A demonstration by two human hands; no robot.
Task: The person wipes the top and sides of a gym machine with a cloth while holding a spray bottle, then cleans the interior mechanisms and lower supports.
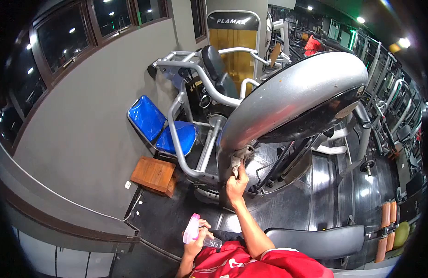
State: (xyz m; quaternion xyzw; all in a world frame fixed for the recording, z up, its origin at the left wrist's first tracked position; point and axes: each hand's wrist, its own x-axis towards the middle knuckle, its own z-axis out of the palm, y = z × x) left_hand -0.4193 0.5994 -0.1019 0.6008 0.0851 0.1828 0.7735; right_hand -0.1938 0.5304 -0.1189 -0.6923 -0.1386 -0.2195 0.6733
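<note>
My right hand (236,186) presses a crumpled greyish cloth (239,160) against the lower part of a large curved silver machine frame (288,83), its fingers closed on the cloth. Lower down, near my body, my left hand (198,240) is wrapped round a clear spray bottle (214,242) with a pink and white top, which lies tilted. A black panel (316,113) sits on the inner side of the silver frame, above and right of the cloth.
Left of the frame stand a blue folding chair (147,116) and a wooden box (152,173). A padded bench (318,242) lies at lower right. Behind are a PLAMAX machine (232,46) and more gym equipment. A grey wall (93,116) bounds the left side.
</note>
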